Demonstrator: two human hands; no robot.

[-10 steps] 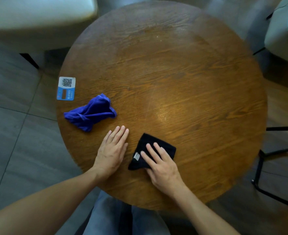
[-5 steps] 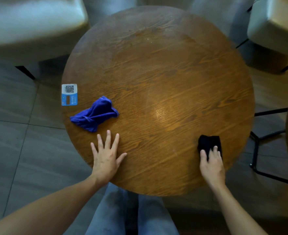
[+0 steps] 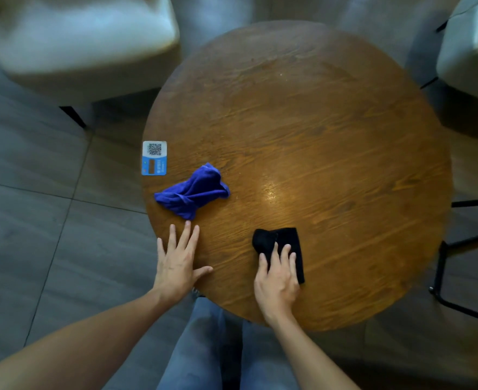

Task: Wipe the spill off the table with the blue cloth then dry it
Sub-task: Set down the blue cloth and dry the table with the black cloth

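From my remote seat, the blue cloth (image 3: 193, 191) lay crumpled at the table's (image 3: 344, 136) left, my left hand (image 3: 177, 263) flat beside it, fingers spread; my right hand (image 3: 277, 280) pressed flat on a black cloth (image 3: 285, 239). Drying looked underway; next I'd sweep toward the glossy centre

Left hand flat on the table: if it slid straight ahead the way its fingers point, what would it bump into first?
Most likely the blue cloth. The left hand points up the table, and the cloth's near corner lies just beyond its fingertips.
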